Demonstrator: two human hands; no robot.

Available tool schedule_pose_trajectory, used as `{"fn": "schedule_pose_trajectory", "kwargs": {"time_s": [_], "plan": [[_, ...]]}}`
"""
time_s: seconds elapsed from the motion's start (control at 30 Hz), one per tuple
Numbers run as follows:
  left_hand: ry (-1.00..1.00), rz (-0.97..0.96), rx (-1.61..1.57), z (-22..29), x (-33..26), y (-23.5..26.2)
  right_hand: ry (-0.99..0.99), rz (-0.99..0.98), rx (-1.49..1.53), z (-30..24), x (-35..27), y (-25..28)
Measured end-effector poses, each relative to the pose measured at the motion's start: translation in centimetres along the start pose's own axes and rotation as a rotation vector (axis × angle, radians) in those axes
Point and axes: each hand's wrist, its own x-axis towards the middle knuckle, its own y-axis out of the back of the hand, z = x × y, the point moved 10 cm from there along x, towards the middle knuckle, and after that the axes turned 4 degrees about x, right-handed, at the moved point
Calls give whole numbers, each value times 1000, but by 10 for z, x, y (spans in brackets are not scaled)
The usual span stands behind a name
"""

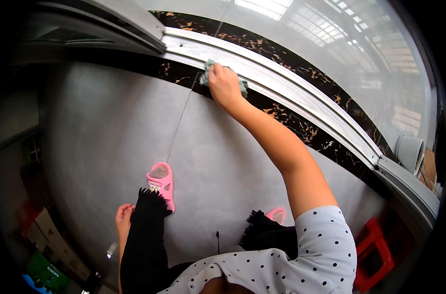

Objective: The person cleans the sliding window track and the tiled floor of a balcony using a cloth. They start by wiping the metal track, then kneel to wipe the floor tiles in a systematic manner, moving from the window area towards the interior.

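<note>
My right hand (pixel 225 85) is closed on a crumpled grey-green cloth (pixel 244 88) and presses it against the inner edge of a white sliding-door track (pixel 267 61). The cloth bunches out on both sides of my fingers, and its underside is hidden. My right arm stretches forward from a white polka-dot sleeve. Beside my left knee hangs my left hand (pixel 125 213), its fingers curled in with nothing visible in them. A black stone strip with gold veins (pixel 294 120) runs along the near side of the track.
Grey floor tiles (pixel 105 127) spread under my pink sandals (pixel 168 188). Beyond the track lies shiny pale floor (pixel 321 44). A door frame (pixel 134 24) stands at the track's left end. A red plastic stool (pixel 375 255) and a grey bucket (pixel 409 152) are at right.
</note>
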Motion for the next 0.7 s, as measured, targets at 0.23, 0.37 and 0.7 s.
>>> {"fn": "schedule_pose_trajectory", "kwargs": {"time_s": [0.23,0.37,0.7], "plan": [[-23,-34,-48,-13,6,-2,-2,-22,-16,-53,82,-62],[53,-56,10,-26,1,-5,24,-80,39,-24,43,-36],[89,-251,261,-18,15,-53,-234,-83,-24,155,-179,135]]}}
